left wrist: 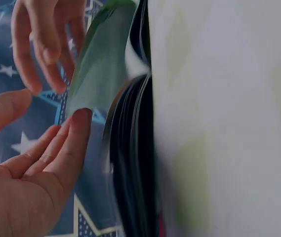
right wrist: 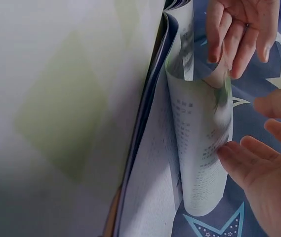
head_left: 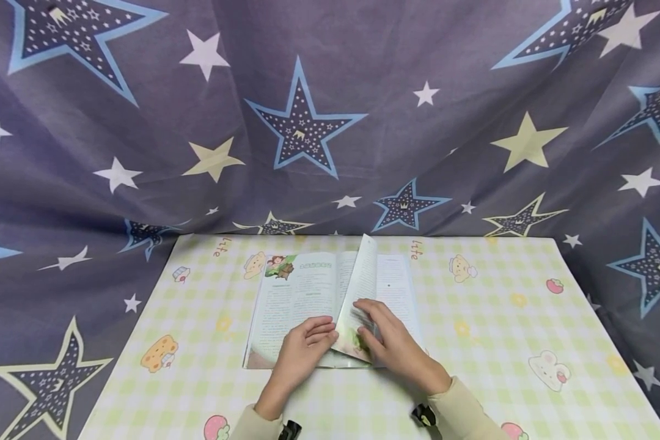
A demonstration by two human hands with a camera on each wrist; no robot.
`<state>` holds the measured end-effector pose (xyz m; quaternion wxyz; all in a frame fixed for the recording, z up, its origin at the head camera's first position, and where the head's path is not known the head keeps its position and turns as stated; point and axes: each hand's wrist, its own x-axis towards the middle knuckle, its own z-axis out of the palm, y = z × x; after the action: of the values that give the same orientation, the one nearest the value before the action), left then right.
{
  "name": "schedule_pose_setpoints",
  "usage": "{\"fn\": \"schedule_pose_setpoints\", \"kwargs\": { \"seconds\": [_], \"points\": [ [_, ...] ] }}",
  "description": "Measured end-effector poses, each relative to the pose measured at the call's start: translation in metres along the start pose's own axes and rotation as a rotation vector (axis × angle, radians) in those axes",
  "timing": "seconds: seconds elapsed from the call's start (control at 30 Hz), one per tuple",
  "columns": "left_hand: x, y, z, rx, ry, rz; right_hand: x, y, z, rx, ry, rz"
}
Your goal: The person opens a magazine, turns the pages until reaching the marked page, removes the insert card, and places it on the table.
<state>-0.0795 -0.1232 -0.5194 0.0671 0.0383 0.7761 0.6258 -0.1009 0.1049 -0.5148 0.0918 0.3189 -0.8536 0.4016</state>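
Observation:
An open magazine (head_left: 294, 305) with printed text and a small picture lies on the table. One of its pages (head_left: 361, 275) stands lifted and curved near the spine. My left hand (head_left: 308, 345) is at the lower part of this page, on its left side; in the left wrist view an extended fingertip (left wrist: 81, 116) meets the page's edge, with the thumb apart. On the page's other side is my right hand (head_left: 390, 342). Its fingertips (right wrist: 229, 153) touch the curved printed face in the right wrist view, and the thumb stands away from them.
A green-and-white checked tablecloth (head_left: 489, 342) with cartoon prints covers the table. Behind and at the sides hangs a dark star-patterned cloth (head_left: 390, 140). Black wrist straps (head_left: 423, 415) show by the light sleeves (head_left: 464, 412).

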Motion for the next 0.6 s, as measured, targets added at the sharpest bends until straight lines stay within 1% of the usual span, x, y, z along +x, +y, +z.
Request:
{"fn": "schedule_pose_setpoints", "kwargs": {
  "seconds": [0.07,0.17,0.3,0.37,0.47,0.53,0.6],
  "points": [
    [0.001,-0.002,0.004,0.015,-0.009,-0.004,0.0,-0.001,0.0,-0.002,0.003,0.001],
    [0.001,-0.004,0.007,0.024,-0.01,-0.014,0.0,-0.001,0.0,-0.002,0.006,0.001],
    [0.001,-0.003,0.007,-0.021,-0.031,-0.032,0.0,0.0,-0.001,0.013,0.017,-0.015],
    [0.001,-0.002,0.005,-0.067,-0.034,-0.044,0.0,0.0,-0.001,0.021,0.028,-0.026],
    [0.0,-0.005,-0.004,-0.108,0.008,-0.064,0.0,0.0,-0.001,0.031,0.032,-0.027],
    [-0.002,-0.008,-0.016,-0.094,0.065,-0.086,0.0,0.001,-0.002,0.021,0.016,-0.004],
    [-0.006,-0.011,-0.03,-0.061,0.131,-0.1,-0.001,0.002,-0.003,-0.018,-0.03,0.021]
  ]
}}
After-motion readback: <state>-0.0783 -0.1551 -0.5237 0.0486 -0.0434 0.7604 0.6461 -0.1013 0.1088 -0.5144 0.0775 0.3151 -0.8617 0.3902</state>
